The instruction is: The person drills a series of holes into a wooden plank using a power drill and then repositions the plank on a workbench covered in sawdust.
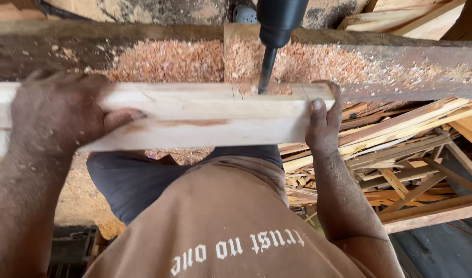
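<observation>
A pale wooden beam [205, 116] lies across the view on a dark, worn machine table [66, 49]. My left hand [61, 110], dusted with sawdust, presses flat on top of the beam at the left, thumb along its near face. My right hand [322, 121] grips the beam's right end, thumb on the near face and fingers over the end. A black drill head with a dark bit [267, 69] comes down from above; its tip meets the beam's top edge, where a small heap of chips sits.
Reddish sawdust [169, 62] covers the table behind the beam. A pile of wood strips and offcuts [401, 149] lies low at the right. My brown shirt and dark trousers fill the bottom middle. Sawdust lies on the floor at the lower left.
</observation>
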